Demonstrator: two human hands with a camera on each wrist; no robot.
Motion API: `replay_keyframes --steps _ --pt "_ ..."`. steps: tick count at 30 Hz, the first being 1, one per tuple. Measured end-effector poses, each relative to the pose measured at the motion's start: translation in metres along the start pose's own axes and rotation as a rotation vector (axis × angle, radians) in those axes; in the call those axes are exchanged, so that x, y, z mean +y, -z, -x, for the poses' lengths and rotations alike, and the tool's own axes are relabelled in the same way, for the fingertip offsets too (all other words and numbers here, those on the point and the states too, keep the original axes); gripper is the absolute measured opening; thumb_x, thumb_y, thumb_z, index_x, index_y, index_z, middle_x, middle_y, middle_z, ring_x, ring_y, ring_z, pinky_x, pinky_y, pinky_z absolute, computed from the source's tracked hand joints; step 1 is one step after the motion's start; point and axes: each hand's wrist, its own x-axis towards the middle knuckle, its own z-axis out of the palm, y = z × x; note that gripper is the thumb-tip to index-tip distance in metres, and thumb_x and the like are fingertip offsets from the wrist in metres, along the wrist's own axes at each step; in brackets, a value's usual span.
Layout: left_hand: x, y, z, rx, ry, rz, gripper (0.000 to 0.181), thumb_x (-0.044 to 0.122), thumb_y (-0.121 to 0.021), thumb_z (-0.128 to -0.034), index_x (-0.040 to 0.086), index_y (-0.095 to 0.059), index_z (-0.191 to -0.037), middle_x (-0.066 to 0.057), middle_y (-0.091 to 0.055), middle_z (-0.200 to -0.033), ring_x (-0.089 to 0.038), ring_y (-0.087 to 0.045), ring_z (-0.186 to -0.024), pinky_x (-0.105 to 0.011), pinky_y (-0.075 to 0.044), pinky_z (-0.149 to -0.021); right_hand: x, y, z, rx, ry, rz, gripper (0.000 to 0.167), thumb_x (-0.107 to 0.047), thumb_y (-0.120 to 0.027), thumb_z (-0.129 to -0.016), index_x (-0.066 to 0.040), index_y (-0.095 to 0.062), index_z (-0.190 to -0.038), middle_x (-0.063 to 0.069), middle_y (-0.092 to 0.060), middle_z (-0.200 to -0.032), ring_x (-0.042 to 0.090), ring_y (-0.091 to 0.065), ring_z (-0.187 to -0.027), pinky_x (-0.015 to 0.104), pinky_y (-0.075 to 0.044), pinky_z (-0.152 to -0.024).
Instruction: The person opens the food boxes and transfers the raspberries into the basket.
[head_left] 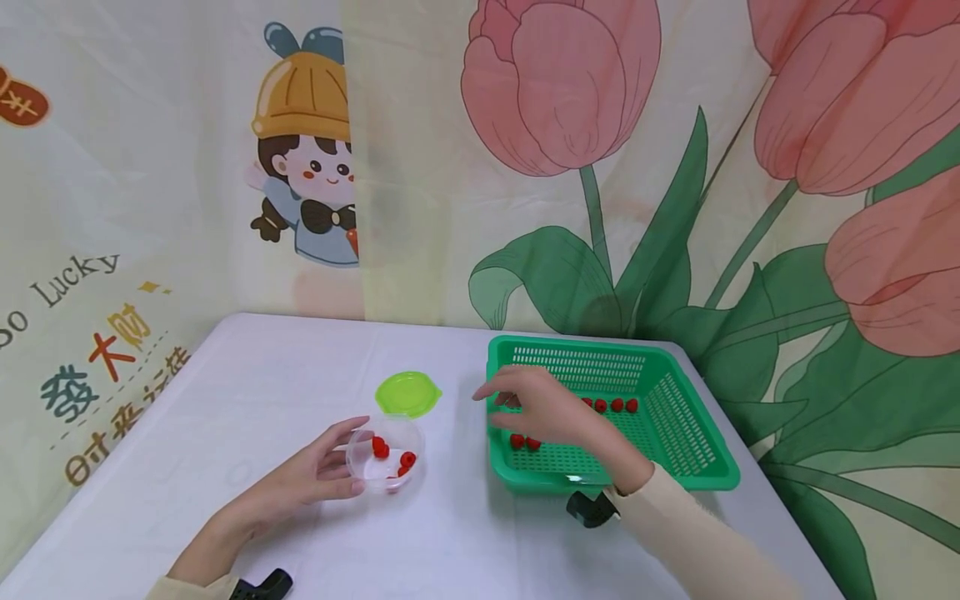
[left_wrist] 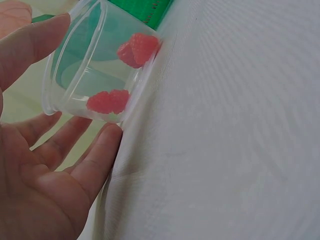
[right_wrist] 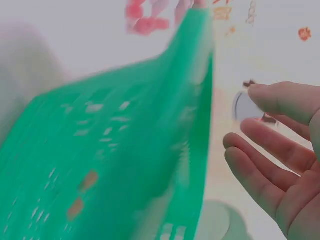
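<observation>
My left hand (head_left: 307, 473) holds a clear plastic cup (head_left: 363, 458) on the table, thumb and fingers round its side. Several raspberries (head_left: 407, 459) lie on the bottom of the cup; the left wrist view shows them in two clumps, with the thumb at the rim. My right hand (head_left: 543, 404) hovers over the left part of a green basket (head_left: 652, 479), its fingers loosely extended and nothing between them. More raspberries (head_left: 617, 405) form a row in the basket, partly behind that hand, and others (head_left: 517, 442) lie nearer its front.
A lime-green lid (head_left: 408, 394) lies flat on the white-covered table (head_left: 300, 367), just behind the cup. The basket stands to the right with raised walls, near the table's right edge. Behind the table hangs a printed curtain (head_left: 420, 167).
</observation>
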Motion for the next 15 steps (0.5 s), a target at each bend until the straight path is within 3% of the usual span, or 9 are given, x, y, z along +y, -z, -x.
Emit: replay_keyframes --steps 8,15 --pt "0.001 0.000 0.000 -0.003 0.004 0.002 0.093 0.026 -0.081 -0.0959 0.027 -0.023 -0.168 -0.016 -0.025 -0.172 -0.047 -0.037 -0.153 -0.053 -0.041 -0.119 -0.034 -0.015 -0.038 -0.162 0.039 0.006 0.030 -0.013 -0.080 -0.096 -0.012 -0.077 -0.126 0.000 -0.074 -0.119 0.016 -0.072 -0.104 0.025 -0.059 -0.090" --pt "0.001 -0.001 0.000 -0.001 -0.005 -0.006 0.087 0.027 -0.076 -0.0995 0.026 -0.022 -0.168 -0.015 -0.028 -0.172 -0.048 -0.037 -0.152 -0.064 -0.039 -0.117 -0.044 -0.043 -0.069 -0.294 0.043 0.080 0.031 -0.017 -0.083 -0.095 -0.016 -0.078 -0.125 -0.007 -0.075 -0.115 0.007 -0.069 -0.098 0.014 -0.053 -0.084"
